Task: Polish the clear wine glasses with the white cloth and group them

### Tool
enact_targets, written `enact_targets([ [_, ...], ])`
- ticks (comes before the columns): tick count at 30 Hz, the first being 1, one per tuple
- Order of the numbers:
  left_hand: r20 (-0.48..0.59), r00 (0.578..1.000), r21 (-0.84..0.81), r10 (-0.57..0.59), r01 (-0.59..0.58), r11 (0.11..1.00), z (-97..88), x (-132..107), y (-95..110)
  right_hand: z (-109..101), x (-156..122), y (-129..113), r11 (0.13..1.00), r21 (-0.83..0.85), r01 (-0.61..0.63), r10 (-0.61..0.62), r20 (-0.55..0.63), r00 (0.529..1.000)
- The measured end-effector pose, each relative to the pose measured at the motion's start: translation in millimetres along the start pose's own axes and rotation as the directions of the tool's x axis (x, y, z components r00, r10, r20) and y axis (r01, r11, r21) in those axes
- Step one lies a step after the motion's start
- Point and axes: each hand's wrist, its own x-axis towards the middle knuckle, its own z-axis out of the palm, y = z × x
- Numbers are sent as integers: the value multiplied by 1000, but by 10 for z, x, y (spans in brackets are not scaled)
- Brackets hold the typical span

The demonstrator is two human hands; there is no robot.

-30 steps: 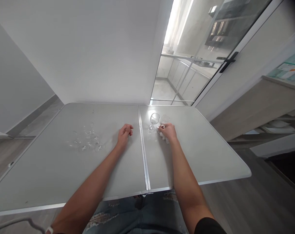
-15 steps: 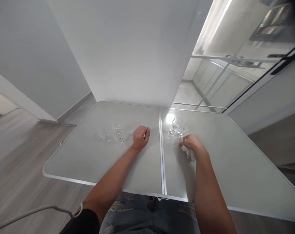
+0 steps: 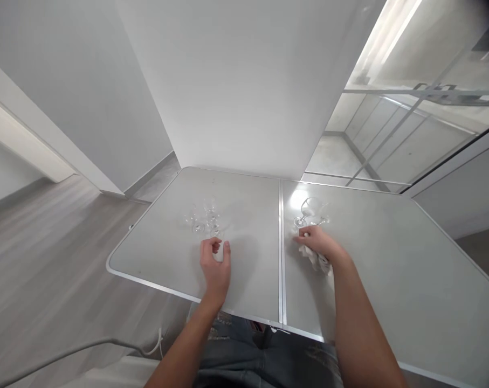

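Observation:
My left hand point(image 3: 215, 264) is over the left half of the table, close to a group of small clear stemmed glasses point(image 3: 212, 215). Its thumb stands apart from the curled fingers, and nothing shows between them. On the right half, my right hand point(image 3: 319, 242) is closed on a crumpled white cloth point(image 3: 316, 260), which hangs out below the fingers. Just beyond that hand are more clear stemmed glasses, including one larger glass point(image 3: 312, 207) that lies tilted. Their outlines are faint, and the right fingers hide part of them.
The grey folding table point(image 3: 244, 291) has a metal seam point(image 3: 282, 258) down its middle and a metal rim. A white wall point(image 3: 236, 108) stands at its far edge, with a glass partition point(image 3: 390, 140) to the right. A pale cable point(image 3: 107, 340) runs at lower left.
My left hand has moved left and nearer to me, towards the left glasses, and its fist has loosened. My right hand stays by the right glasses with the cloth. The view has shifted left.

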Motion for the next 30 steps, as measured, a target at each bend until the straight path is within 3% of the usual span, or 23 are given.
enact_targets([
  [2, 4, 994, 100, -107, 106, 989, -51, -4, -196, 103, 6, -88, 958, 277, 74, -37, -134, 990],
  [4, 43, 988, 141, -148, 140, 980, -41, 60, -350, 256, 8, -210, 814, 559, 159, -60, -191, 980],
  [6, 65, 988, 144, -137, 126, 981, 15, 153, -435, 428, 10, -337, 650, 746, 144, -95, -108, 990],
  [8, 65, 991, 119, -117, 109, 987, 97, 245, -463, 584, 15, -432, 516, 856, 27, -110, 35, 993],
  [11, 68, 992, 60, -111, 107, 992, 230, 367, -474, 740, 33, -487, 327, 934, -144, -140, 199, 970],
  [15, 73, 992, -4, -106, 106, 994, 380, 540, -513, 796, 81, -463, 117, 978, -173, -153, 190, 970],
  [18, 151, 985, -68, -90, 101, 993, 513, 666, -465, 782, 149, -432, 68, 987, -148, -106, 155, 982],
  [21, 275, 961, -176, -36, 88, 980, 732, 750, -277, 770, 233, -397, 57, 997, -59, -42, 61, 997],
  [22, 377, 926, -214, -26, 114, 970, 823, 768, -196, 770, 257, -384, 47, 999, -20, -20, 21, 1000],
  [24, 623, 782, -290, -20, 255, 922, 1007, 795, -47, 772, 294, -363, 30, 998, 60, 28, -61, 998],
  [25, 688, 726, -322, -15, 323, 890, 1089, 805, 9, 774, 306, -355, 27, 995, 95, 49, -96, 994],
  [27, 758, 652, -360, 7, 410, 838, 1215, 812, 63, 775, 318, -347, 29, 988, 151, 69, -153, 986],
  [30, 829, 557, -348, 45, 451, 822, 1298, 772, 23, 775, 314, -356, 19, 976, 218, 37, -219, 975],
])
